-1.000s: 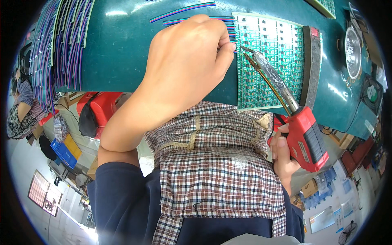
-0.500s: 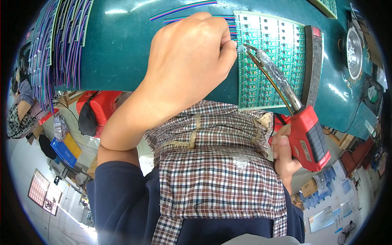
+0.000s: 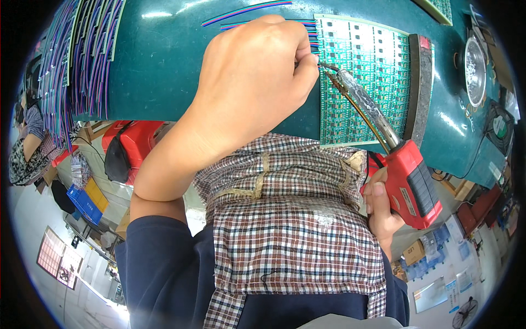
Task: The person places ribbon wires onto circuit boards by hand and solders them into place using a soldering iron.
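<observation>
My left hand [image 3: 260, 71] is closed in a pinch at the left edge of a panel of small green circuit boards [image 3: 364, 82]. Coloured wires [image 3: 313, 37] run under its knuckles to that edge; the pinched part is mostly hidden by the fingers. My right hand [image 3: 382, 205] grips the red handle of a soldering gun [image 3: 413, 183]. Its metal barrel slants up and left over the panel, with a thin brass-coloured tube alongside. The bent tip lies by my left thumb, at the panel's edge; whether it touches a wire I cannot tell.
A dark bar [image 3: 418, 90] lies along the panel's right side. Boards with hanging wire bundles [image 3: 90, 60] cover the table's far left. One loose wire strip [image 3: 246, 12] lies beyond my left hand. A metal bowl [image 3: 474, 71] stands at right. Another person [image 3: 33, 137] sits at far left.
The soldering gun's tip has shifted slightly left and down, closer to my left thumb. Its handle has moved a little left and up with my right hand. My left hand has hardly moved.
</observation>
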### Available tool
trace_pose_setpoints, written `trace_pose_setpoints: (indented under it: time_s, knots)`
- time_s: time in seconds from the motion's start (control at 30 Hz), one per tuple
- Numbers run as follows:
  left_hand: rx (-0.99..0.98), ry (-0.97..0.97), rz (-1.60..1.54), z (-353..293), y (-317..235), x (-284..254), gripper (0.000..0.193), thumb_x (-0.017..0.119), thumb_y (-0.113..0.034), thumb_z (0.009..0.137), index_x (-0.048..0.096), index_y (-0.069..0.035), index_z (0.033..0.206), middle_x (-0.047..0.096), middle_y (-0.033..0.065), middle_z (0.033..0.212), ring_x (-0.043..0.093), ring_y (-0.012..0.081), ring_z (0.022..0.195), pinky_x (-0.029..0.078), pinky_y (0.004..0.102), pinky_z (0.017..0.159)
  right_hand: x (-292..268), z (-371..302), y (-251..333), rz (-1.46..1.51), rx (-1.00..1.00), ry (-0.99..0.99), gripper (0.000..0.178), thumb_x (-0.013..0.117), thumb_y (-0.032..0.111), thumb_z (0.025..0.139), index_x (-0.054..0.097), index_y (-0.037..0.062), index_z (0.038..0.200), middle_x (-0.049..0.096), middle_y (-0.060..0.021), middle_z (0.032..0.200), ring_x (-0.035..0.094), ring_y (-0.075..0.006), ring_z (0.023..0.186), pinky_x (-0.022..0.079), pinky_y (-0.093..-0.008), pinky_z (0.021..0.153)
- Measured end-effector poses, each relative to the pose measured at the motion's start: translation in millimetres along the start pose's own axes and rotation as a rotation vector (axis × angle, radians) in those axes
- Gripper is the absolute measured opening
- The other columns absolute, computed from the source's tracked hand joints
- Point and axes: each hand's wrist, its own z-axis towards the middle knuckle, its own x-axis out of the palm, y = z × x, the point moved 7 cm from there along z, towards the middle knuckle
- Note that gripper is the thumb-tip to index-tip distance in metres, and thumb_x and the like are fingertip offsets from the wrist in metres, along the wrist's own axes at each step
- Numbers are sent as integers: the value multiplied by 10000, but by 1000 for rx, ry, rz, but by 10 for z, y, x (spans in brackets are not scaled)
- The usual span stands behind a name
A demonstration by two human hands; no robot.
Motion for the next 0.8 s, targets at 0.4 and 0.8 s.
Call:
trace_pose_setpoints:
  time_s: [0.4, 0.8]
  knots:
    - [3, 7, 6, 5, -2, -2, 150, 699, -97, 799, 600, 0, 744, 595, 71, 697, 605, 151, 575, 490, 266, 556, -72, -67, -43, -7, 18, -67, 155, 592, 85, 895, 536, -56, 924, 487, -48, 613, 381, -72, 424, 326, -224, 413]
    - [-4, 11, -19, 4, 18, -4, 156, 705, -107, 809, 611, 8, 760, 616, 87, 721, 635, 163, 598, 518, 269, 573, -38, -21, -19, -22, -36, 24, 130, 576, 78, 899, 527, -36, 860, 478, -40, 603, 374, -68, 422, 329, -226, 410]
